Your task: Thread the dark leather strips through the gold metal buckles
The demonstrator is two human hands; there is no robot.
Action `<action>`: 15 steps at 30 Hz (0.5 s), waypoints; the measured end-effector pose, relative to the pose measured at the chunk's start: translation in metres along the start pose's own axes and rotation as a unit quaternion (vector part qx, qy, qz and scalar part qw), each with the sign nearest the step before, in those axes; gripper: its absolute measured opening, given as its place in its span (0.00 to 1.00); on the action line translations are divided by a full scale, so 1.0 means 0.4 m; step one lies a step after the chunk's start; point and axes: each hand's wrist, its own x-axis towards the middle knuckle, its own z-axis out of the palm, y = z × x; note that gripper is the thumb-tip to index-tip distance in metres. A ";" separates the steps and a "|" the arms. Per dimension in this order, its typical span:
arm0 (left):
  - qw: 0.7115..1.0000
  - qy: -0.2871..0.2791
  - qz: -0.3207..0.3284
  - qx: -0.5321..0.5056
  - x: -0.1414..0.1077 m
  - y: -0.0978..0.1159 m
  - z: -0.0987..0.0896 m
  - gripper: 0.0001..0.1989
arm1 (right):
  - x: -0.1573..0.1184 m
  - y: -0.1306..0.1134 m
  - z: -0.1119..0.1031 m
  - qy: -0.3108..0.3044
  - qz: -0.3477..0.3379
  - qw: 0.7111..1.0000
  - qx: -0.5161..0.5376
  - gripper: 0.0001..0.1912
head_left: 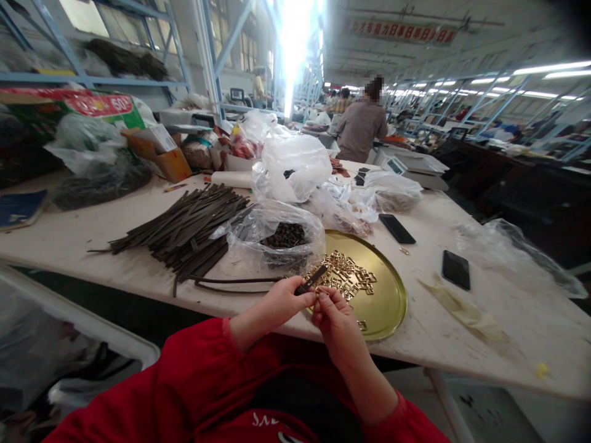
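My left hand is closed on a dark strap, whose end points up to the right over the tray. Against it, my right hand pinches a small metal piece, mostly hidden by the fingertips. Beneath and beyond the hands lies a round gold tray with many gold buckles heaped on it. An open plastic bag of small dark pieces touches the tray's left side. Farther left, a pile of long dark straps spreads over the table.
Two black phones lie right of the tray on the pale table. White plastic bags stand behind it. A cardboard box is at the back left. A person is beyond the table.
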 end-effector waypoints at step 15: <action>1.000 0.012 -0.016 -0.024 0.005 -0.004 -0.004 0.09 | -0.003 0.013 -0.015 -0.040 0.015 0.997 -0.070 0.12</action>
